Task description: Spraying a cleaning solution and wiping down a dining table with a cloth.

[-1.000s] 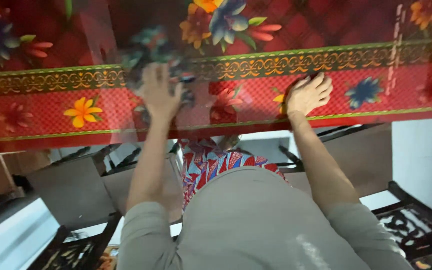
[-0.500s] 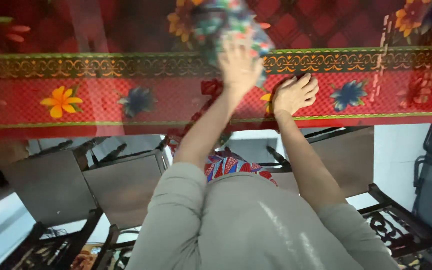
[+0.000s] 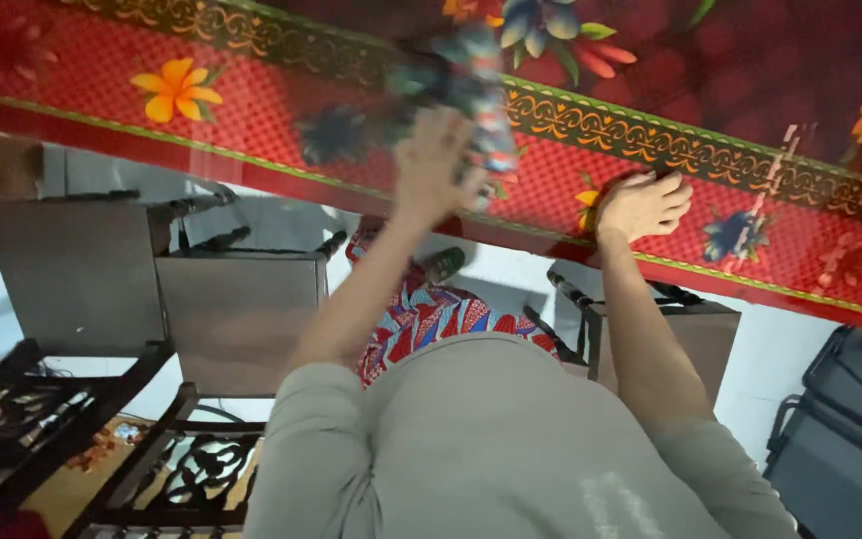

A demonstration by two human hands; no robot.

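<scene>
A glossy red table cover with orange and blue flowers and a green-gold border lies over the table. My left hand presses a crumpled, multicoloured cloth against the cover near the border; the cloth is blurred by motion. My right hand rests flat on the cover close to the table's front edge, fingers together, holding nothing. Both arms come out of grey sleeves.
Brown-seated chairs stand tucked under the table's front edge, another to the right. Dark ornate metal furniture is at lower left, a dark folded frame at lower right. The floor is white.
My left hand with the cloth swept right across the cover, from the left of centre to beside the right hand, then back a little. The view has tilted. My right hand stayed planted.
</scene>
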